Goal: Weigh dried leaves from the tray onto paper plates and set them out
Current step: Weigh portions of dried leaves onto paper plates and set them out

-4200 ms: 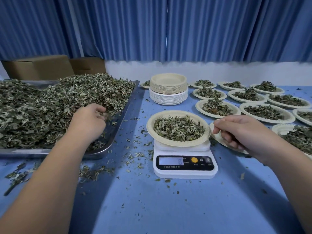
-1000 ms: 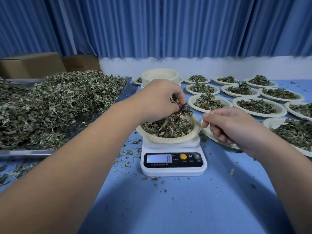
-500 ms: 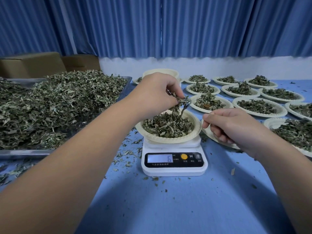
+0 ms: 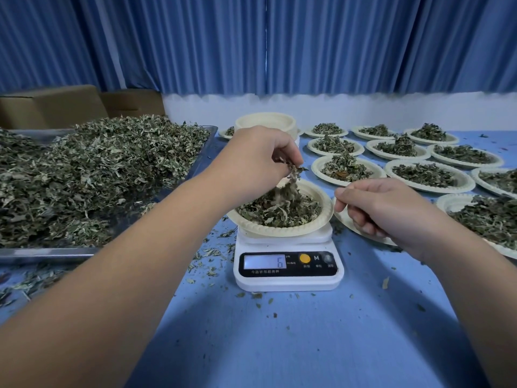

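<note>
A paper plate [image 4: 279,229] of dried leaves sits on a white digital scale [image 4: 288,268] whose display reads 6. My left hand [image 4: 260,161] hovers just above the plate and pinches a small bunch of dried leaves [image 4: 291,177] that dangles toward the pile. Hovering to the right of the plate, my right hand [image 4: 383,205] has loosely curled fingers and holds nothing. A metal tray [image 4: 50,252] heaped with dried leaves [image 4: 92,175] stands at the left.
Several filled paper plates [image 4: 428,175] cover the right and back of the blue table. A stack of empty plates [image 4: 265,123] stands behind my left hand. Cardboard boxes [image 4: 53,106] sit behind the tray. Leaf crumbs [image 4: 212,264] litter the table by the scale.
My left hand carried leaves from the tray to the plate, dipped into the pile, then lifted a pinch off it. The scale reading dropped from 8 to 6.
</note>
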`<move>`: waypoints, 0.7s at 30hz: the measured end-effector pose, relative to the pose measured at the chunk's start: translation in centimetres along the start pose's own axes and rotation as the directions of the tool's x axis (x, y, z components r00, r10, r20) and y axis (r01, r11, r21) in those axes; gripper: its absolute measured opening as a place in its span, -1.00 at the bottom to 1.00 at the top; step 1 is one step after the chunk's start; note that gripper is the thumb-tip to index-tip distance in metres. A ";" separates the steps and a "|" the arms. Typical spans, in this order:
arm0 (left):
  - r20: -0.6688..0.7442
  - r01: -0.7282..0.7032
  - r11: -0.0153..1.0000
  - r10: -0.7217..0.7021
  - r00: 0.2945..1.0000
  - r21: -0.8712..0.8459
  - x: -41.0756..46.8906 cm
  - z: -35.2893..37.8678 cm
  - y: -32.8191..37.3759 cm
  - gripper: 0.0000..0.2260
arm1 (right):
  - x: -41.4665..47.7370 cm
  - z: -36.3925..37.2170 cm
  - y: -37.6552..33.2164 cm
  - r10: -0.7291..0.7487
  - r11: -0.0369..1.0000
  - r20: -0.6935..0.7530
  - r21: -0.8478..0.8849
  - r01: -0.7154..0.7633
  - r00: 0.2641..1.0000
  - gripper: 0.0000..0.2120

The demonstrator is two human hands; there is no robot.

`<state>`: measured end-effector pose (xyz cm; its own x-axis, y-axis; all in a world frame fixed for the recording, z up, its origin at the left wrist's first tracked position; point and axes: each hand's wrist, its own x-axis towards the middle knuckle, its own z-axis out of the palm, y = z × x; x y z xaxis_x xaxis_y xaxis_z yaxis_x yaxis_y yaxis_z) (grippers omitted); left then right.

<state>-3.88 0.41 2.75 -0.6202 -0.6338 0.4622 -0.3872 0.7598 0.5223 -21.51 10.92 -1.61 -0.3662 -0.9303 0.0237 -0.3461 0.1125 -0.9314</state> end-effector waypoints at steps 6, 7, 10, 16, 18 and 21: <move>-0.034 0.000 1.000 -0.001 0.999 -0.024 -0.3 0.3 0.0 -0.80 | 0.1 -0.1 0.2 0.002 1.000 0.006 0.000 -0.002 1.000 -0.71; -0.040 -0.003 1.000 0.002 0.999 -0.025 -0.4 0.4 0.0 -0.81 | 0.2 -0.1 0.2 0.001 1.000 0.007 -0.001 -0.001 1.000 -0.71; -0.062 0.003 0.999 -0.006 0.998 -0.037 -0.5 0.4 0.0 -0.87 | 0.2 -0.1 0.2 -0.002 1.000 0.007 -0.002 0.002 1.000 -0.70; -0.115 0.014 0.992 -0.029 0.993 -0.123 -0.8 0.6 -0.3 -0.90 | 0.2 -0.1 0.2 -0.003 1.000 0.006 -0.010 0.003 1.000 -0.70; -0.123 -0.025 0.998 0.017 0.992 -0.063 -0.9 0.6 -0.4 -0.95 | 0.2 -0.1 0.3 -0.004 1.000 0.007 -0.012 0.004 1.000 -0.71; -0.077 -0.094 0.994 0.098 0.992 0.052 -1.0 0.6 -0.4 -0.91 | 0.2 -0.1 0.3 -0.004 1.000 0.007 -0.015 0.004 1.000 -0.71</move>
<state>-3.45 0.81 1.66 -0.6004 -0.5657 0.5652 -0.3622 0.8225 0.4385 -21.78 10.77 -1.84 -0.3587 -0.9331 0.0252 -0.3603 0.1135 -0.9259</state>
